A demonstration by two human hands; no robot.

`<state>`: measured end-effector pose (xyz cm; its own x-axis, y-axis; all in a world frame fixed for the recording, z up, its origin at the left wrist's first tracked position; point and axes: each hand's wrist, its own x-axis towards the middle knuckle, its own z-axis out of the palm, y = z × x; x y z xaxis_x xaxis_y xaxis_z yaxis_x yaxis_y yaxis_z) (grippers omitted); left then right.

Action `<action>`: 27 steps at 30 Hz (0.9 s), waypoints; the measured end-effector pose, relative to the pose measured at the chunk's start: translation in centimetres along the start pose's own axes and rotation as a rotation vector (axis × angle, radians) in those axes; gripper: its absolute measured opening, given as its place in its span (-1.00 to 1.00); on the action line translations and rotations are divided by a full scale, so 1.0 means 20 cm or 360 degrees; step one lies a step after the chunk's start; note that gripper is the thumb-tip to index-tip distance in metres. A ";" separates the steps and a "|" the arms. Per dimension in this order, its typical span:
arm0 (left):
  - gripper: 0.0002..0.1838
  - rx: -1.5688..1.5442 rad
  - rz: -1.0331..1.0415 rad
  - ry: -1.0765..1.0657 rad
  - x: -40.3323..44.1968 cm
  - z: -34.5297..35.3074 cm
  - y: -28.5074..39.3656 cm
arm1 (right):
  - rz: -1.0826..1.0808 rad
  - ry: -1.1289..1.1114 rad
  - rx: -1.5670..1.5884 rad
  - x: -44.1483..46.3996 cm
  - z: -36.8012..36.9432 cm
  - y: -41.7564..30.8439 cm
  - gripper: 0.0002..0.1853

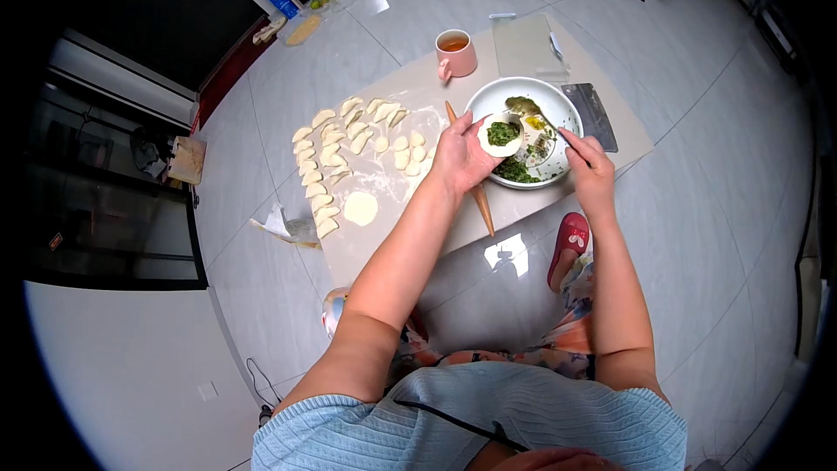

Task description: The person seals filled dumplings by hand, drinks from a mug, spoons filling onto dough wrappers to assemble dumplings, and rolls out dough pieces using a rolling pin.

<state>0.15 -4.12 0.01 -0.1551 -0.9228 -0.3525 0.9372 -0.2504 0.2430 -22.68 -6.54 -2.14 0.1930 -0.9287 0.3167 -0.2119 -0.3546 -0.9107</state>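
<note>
On my left hand (460, 159) rests a round dumpling wrapper (486, 141), held up over the near left rim of the white bowl (568, 103). Chopped green filling (503, 133) is heaped in the wrapper's middle. My right hand (595, 173), closed, grips the handle of a spoon (549, 125) at the bowl's right side. The spoon's head points into the bowl and is hidden among the filling. More green filling (516, 172) lies along the bowl's near side. Beneath my left hand a wooden rolling pin (482, 209) lies partly covered.
Several folded dumplings (311, 178) stand in rows at the table's left. Small dough pieces (402, 160) and a flat wrapper (361, 208) lie on the floured board. A pink mug (456, 59) of brown liquid, a clear lid (527, 45) and a dark scraper (593, 118) surround the bowl.
</note>
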 end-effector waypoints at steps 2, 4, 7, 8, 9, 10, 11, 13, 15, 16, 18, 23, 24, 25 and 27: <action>-0.45 0.0012 0.0025 0.0059 0.00 -0.01 0.00 | 0.0065 -0.0009 0.0086 0.00 -0.01 0.02 -0.70; -0.50 -0.0019 0.0090 0.0115 0.00 -0.02 0.00 | 0.0132 -0.0019 0.0175 0.00 0.00 0.02 -0.70; -0.50 -0.0033 0.0093 0.0082 0.02 -0.06 0.01 | 0.0171 -0.0012 0.0254 0.00 0.00 0.02 -0.72; -0.50 -0.0034 0.0093 0.0082 0.02 -0.07 0.01 | 0.0237 -0.0037 0.0289 0.00 -0.01 0.01 -0.73; -0.50 -0.0058 0.0090 0.0059 0.02 -0.08 0.01 | 0.0310 -0.0064 0.0326 0.00 -0.02 0.01 -0.73; -0.51 -0.0081 0.0090 0.0033 0.02 -0.08 0.01 | 0.0312 -0.0065 0.0327 0.01 -0.02 0.01 -0.73; -0.51 -0.0082 0.0089 0.0033 0.03 -0.08 0.02 | 0.0305 -0.0031 0.0320 0.01 -0.02 0.00 -0.74; -0.52 -0.0012 0.0175 0.0056 0.01 -0.06 0.02 | 0.0332 -0.0007 0.0317 0.01 -0.02 0.02 -0.75; -0.53 -0.0006 0.0138 0.0044 0.00 -0.05 0.05 | 0.0253 0.0000 0.0187 0.01 -0.03 0.06 -0.73; -0.54 -0.0015 0.0124 0.0060 0.00 -0.05 0.05 | 0.0274 -0.0004 0.0184 0.00 -0.04 0.06 -0.73; -0.54 -0.0023 0.0180 0.0091 -0.03 -0.03 0.08 | 0.0231 0.0037 0.0138 0.01 -0.04 0.06 -0.73; -0.58 -0.0015 0.0231 0.0104 -0.06 -0.11 0.14 | 0.0449 0.0171 0.0165 0.02 -0.05 0.06 -0.72; -0.58 0.0034 0.0249 0.0137 -0.07 -0.10 0.15 | 0.0451 0.0170 0.0167 0.03 -0.06 0.05 -0.72; -0.59 0.0080 0.0260 0.0173 -0.09 -0.10 0.14 | 0.0572 0.0109 0.0274 0.02 -0.07 0.05 -0.73; -0.58 0.0081 0.0245 0.0207 -0.10 -0.13 0.12 | 0.0692 0.0046 0.0386 0.02 -0.06 0.06 -0.74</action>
<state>3.61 -2.13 -1.01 0.0332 -0.9066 -0.4206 0.9291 -0.1272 0.3474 -23.96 -7.45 -2.73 0.1090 -0.9888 -0.1018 -0.0370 0.0983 -0.9945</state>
